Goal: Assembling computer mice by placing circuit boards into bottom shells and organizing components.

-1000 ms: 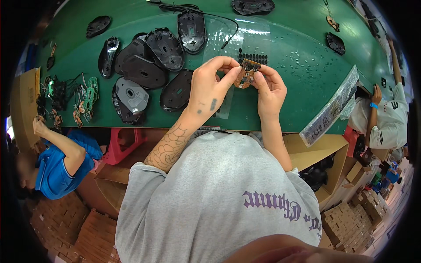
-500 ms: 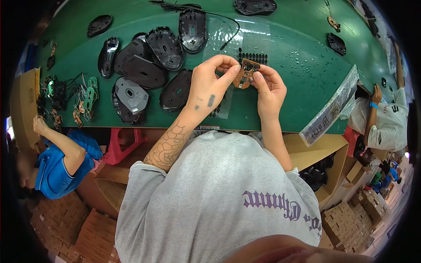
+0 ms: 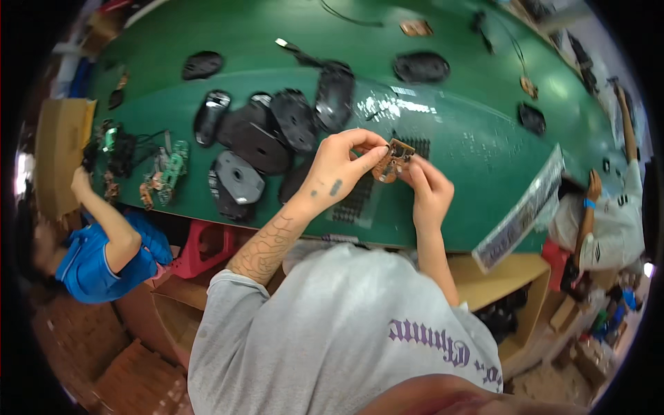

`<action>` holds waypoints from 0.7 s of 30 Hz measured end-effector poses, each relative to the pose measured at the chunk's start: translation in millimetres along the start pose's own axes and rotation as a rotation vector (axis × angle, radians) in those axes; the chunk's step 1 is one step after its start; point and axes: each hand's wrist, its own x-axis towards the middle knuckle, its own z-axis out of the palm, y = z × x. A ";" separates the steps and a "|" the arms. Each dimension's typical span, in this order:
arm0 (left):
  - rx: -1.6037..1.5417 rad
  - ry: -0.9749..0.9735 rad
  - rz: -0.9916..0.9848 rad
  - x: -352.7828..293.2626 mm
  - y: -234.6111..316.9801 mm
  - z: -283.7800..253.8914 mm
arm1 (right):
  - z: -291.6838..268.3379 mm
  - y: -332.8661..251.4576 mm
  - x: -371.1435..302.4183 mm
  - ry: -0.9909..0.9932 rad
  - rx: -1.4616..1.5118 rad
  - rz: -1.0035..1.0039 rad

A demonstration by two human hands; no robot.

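A small brown circuit board [image 3: 393, 166] with dark parts on it is held up over the green table. My left hand [image 3: 344, 160] pinches its left side between thumb and fingertips. At the board's right edge my right hand [image 3: 430, 188] is closed, thumb and fingertips on it; motion blurs the contact a little. Below and behind the board lies a clear sheet with rows of small black pads [image 3: 353, 202]. Left of my hands is a cluster of black mouse shells [image 3: 259, 149], one of them with a grey plate [image 3: 238, 178].
Green boards with wires [image 3: 174, 173] lie at the left, by a co-worker's hand [image 3: 81, 181]. A bagged strip [image 3: 522, 211] juts over the front edge at right, near another co-worker's arm [image 3: 588, 214]. An open carton [image 3: 536, 277] with black parts stands below the table.
The view has tilted, so table and hands appear lower and more of the far table shows. My right fingers have shifted on the board's right edge; the left pinch is unchanged.
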 end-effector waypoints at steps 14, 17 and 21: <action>0.660 0.322 0.775 249.6 221.4 -305.0 | -5.0 2.2 -7.9 -0.014 0.235 -0.025; 0.917 0.509 0.964 264.9 226.5 -292.1 | -5.1 -1.0 -8.0 -0.032 0.240 -0.035; 1.160 0.215 0.404 256.0 191.1 -305.3 | -1.7 -4.7 -8.3 -0.070 0.196 -0.047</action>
